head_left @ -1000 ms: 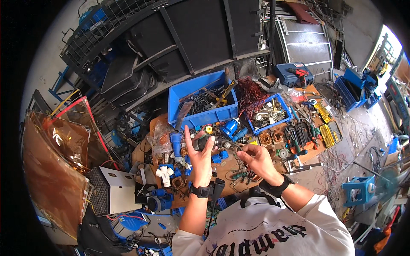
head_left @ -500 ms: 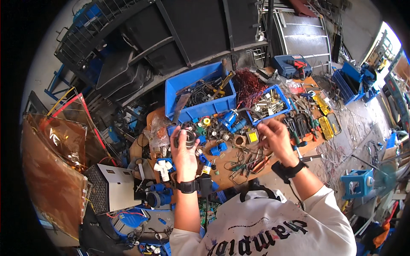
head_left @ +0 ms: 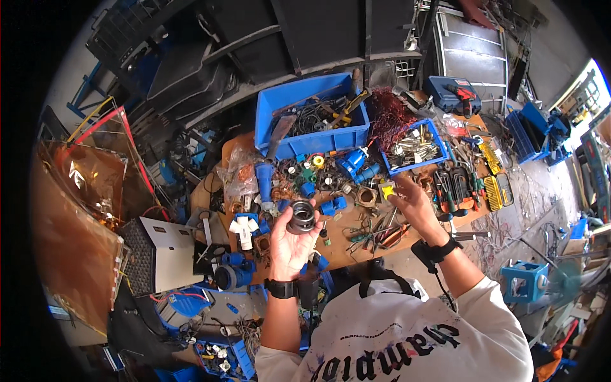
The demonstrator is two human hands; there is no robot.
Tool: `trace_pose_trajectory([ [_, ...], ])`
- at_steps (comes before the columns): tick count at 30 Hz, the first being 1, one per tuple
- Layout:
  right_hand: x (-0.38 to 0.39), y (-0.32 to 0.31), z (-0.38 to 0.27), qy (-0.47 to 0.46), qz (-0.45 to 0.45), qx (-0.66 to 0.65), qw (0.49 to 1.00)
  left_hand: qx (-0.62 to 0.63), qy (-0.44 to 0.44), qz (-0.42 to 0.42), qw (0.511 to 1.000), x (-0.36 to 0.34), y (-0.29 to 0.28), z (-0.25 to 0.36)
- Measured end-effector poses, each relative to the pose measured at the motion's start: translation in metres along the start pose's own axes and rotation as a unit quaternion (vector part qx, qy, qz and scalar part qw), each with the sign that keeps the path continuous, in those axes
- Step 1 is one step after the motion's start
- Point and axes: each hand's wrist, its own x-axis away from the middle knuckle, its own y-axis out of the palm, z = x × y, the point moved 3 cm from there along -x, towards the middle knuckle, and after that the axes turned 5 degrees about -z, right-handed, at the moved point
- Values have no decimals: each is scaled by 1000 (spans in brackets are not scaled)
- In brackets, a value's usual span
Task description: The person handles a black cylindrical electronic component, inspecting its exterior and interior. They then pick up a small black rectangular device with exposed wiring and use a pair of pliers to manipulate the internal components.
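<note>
In my left hand (head_left: 291, 248) is a round black ring-shaped part (head_left: 301, 218). My fingers and thumb close around its sides, and its hollow opening faces up. My right hand (head_left: 417, 205) reaches over the right part of the table, fingers bent and apart. Its thumb and fingertips overlap the right edge of a small square piece with a yellow face (head_left: 387, 190). Whether they touch it I cannot tell. Just left of that piece lies a brownish nut-like ring (head_left: 366, 197).
Behind stands a blue bin (head_left: 312, 150) of cables and tools, beside a smaller blue tray (head_left: 417, 169) of metal parts. Pliers and clamps (head_left: 455, 186) lie at right. A white pipe fitting (head_left: 244, 230) and a blue tube (head_left: 265, 181) lie left on the wooden table (head_left: 347, 245).
My left hand has tilted the black part so its opening shows, and it sits lower and further right. My right hand has come closer to the yellow-faced piece. The whole view has shifted slightly.
</note>
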Motion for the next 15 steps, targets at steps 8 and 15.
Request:
trace_pose_trajectory([
  [8,39,56,-77,-191,-91,27,977,-56,-71,-69,994,-2,17,-27],
  [15,57,46,-95,-223,-38,192,955,-155,-165,-131,965,-8,38,-56],
])
